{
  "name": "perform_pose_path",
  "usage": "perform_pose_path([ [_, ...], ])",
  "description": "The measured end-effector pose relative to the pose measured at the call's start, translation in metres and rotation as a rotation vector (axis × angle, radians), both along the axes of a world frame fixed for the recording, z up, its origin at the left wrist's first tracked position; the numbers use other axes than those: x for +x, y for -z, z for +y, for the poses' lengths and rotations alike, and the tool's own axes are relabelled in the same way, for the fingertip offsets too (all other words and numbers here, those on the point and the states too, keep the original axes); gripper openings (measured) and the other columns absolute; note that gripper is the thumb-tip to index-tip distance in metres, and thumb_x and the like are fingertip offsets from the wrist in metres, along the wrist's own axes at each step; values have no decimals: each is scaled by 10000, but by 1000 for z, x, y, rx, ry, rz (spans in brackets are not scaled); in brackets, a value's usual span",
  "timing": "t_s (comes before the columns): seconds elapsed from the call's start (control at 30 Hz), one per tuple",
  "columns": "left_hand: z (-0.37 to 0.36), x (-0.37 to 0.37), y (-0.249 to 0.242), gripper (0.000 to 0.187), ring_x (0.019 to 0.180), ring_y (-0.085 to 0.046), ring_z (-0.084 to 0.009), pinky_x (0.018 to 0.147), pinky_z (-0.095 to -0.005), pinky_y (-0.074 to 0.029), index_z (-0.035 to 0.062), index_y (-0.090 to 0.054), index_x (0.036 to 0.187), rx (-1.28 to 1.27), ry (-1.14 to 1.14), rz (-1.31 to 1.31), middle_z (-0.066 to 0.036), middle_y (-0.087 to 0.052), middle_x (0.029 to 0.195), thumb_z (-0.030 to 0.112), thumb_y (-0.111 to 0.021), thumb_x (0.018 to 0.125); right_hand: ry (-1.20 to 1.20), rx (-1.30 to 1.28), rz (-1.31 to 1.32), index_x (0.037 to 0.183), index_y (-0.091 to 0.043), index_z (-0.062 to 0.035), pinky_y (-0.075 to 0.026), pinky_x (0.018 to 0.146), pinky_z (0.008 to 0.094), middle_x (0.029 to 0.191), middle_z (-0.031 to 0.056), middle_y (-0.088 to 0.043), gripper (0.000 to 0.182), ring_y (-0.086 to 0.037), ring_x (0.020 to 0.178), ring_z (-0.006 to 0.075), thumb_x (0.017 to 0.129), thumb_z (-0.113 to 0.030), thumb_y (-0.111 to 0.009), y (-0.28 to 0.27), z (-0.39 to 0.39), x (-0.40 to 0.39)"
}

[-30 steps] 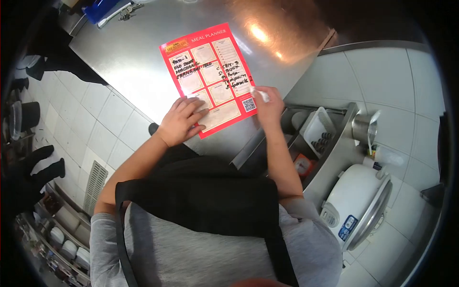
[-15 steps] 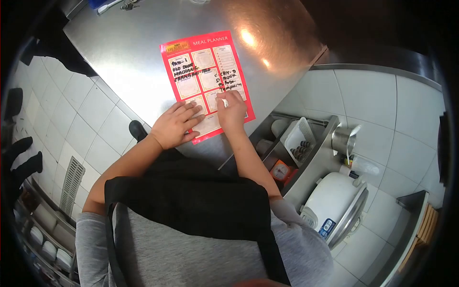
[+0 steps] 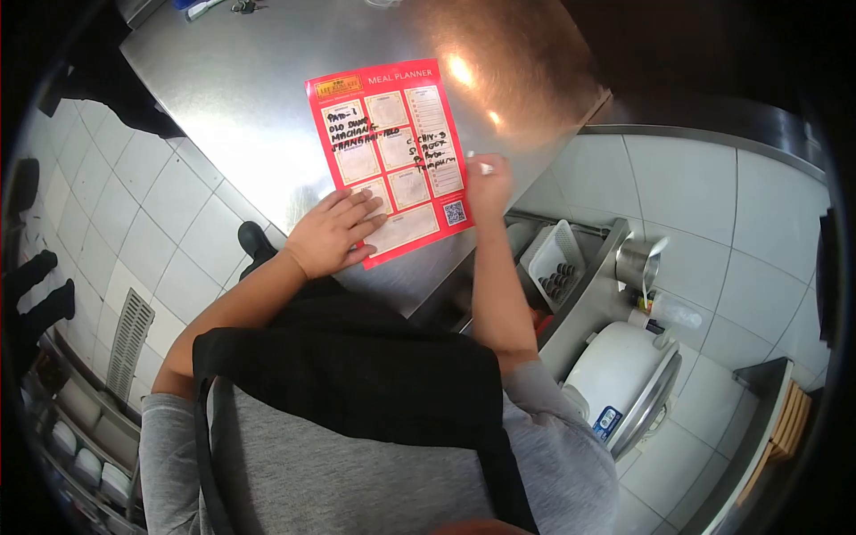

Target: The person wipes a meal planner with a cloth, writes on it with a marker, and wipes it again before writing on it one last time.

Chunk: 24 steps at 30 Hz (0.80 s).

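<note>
A red-bordered meal planner sheet [image 3: 406, 227] lies on the steel table, with black handwriting in its upper left box and right column. My left hand [image 3: 334, 232] rests flat on its lower left corner, fingers stretched out and holding nothing. At the sheet's right edge, my right hand [image 3: 489, 192] is closed around a small white thing [image 3: 486, 168], perhaps a wad of tissue. Most of that white thing is hidden in the fingers.
The steel table [image 3: 267, 107] carries keys [image 3: 245, 6] at its far edge. To the right, a shelf below holds a white plastic basket [image 3: 557, 254], with a metal pot [image 3: 637, 261] and white rice cooker [image 3: 615, 374] nearby. Another person's dark-clothed legs [image 3: 116, 89] stand at left.
My right hand has moved right, off the sheet's lower boxes to its right edge, uncovering the QR code. My left hand stays on the sheet's corner.
</note>
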<state>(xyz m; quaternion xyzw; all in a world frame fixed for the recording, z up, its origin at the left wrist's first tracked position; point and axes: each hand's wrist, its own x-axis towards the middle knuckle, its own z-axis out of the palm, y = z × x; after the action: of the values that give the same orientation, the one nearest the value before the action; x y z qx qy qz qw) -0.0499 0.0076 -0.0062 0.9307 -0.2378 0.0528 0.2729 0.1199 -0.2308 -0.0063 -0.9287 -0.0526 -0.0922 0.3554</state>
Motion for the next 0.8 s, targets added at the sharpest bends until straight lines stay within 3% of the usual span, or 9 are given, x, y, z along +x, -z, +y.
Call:
perform_pose_path([
  [0.2, 0, -1, 2, 523, 1271, -456, -270, 1082, -445, -340, 102, -552, 1259, -53, -5, 4, -95, -515, 1338, 322, -665, 799, -164, 51, -113, 797, -660, -31, -496, 763, 387, 867, 161, -640, 48, -627, 802, 323, 754, -51, -657, 7, 9, -26],
  [0.33, -1, 0, 3, 533, 1271, -455, -273, 1083, -446, -338, 108, -552, 1265, -32, 5, 14, -100, -513, 1340, 333, -669, 796, 22, -71, -63, 831, -667, -29, -497, 764, 396, 865, 153, -641, 79, -629, 808, 335, 757, -48, -648, 4, -21, 14],
  [0.47, 0, -1, 6, 531, 1271, -454, -271, 1082, -447, -338, 113, -556, 1265, -30, -10, 3, -101, -508, 1346, 336, -670, 797, -85, -75, -118, 883, -665, -45, -489, 787, 387, 900, 149, -632, 144, -616, 877, 329, 741, -24, -653, -3, -10, -19],
  [0.6, -2, -2, 8, 523, 1274, -453, -268, 1081, -449, -340, 115, -558, 1268, -37, -17, 3, -95, -505, 1351, 334, -667, 806, -421, 19, 65, 888, -659, -45, -483, 833, 396, 912, 144, -629, 157, -611, 918, 316, 736, -6, -660, -7, 52, -97],
  [0.7, -2, -3, 7, 500, 1275, -447, -251, 1096, -412, -323, 103, -572, 1246, -37, -21, -24, -84, -513, 1329, 328, -656, 808, -398, -5, 10, 873, -665, -49, -493, 817, 400, 892, 142, -630, 146, -621, 890, 307, 736, -3, -656, 4, 37, -69],
  [0.8, -1, -3, 8, 494, 1275, -448, -247, 1097, -410, -322, 103, -575, 1243, -52, -17, -22, -81, -512, 1328, 326, -656, 810, -174, 9, 39, 845, -677, -54, -501, 793, 403, 870, 140, -633, 127, -628, 852, 314, 724, -15, -669, -7, 14, -35],
])
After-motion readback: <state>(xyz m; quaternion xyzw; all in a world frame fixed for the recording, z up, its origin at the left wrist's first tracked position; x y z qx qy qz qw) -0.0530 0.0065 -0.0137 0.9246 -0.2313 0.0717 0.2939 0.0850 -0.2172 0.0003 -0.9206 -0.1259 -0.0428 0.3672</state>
